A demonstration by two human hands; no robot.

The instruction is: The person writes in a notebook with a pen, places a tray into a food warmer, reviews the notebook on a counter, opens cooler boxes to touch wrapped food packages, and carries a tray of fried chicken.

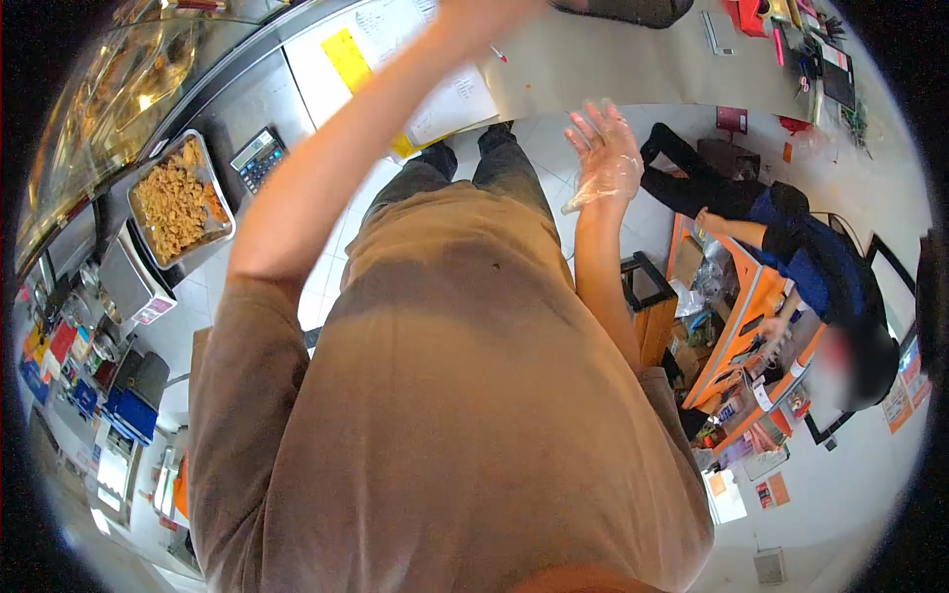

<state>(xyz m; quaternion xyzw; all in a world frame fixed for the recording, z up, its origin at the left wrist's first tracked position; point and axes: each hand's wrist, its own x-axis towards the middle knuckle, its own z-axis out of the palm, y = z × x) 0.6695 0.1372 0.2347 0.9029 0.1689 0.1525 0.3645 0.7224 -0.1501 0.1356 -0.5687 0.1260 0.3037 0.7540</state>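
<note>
1. Plastic glove (605,180): clear, worn on the right hand (605,146), loose and creased about the palm and wrist.
2. Right hand: raised in front of the body at the near edge of the counter (563,79). Grip spread wide, fingers apart, nothing held. Contact with the counter edge cannot be determined.
3. Left hand (489,18): stretched forward at the top edge of the view, blurred and partly cut off. State of its grip, and anything in it, cannot be told.
4. Papers (455,107): handwritten white sheets on the counter, partly covered by the left forearm (341,168). A yellow sheet (346,59) lies beside them.
5. Pen (498,53): red-ended, lying near the left hand, just beside the papers.
6. Calculator (259,158): to the left of the left forearm.
7. Tray (226,222): metal-rimmed, just beyond the calculator, filled with golden-brown food pieces (173,203).
8. Co-worker (806,247): dark clothing, at the right, beside an orange rack (736,331) holding assorted goods.
</note>
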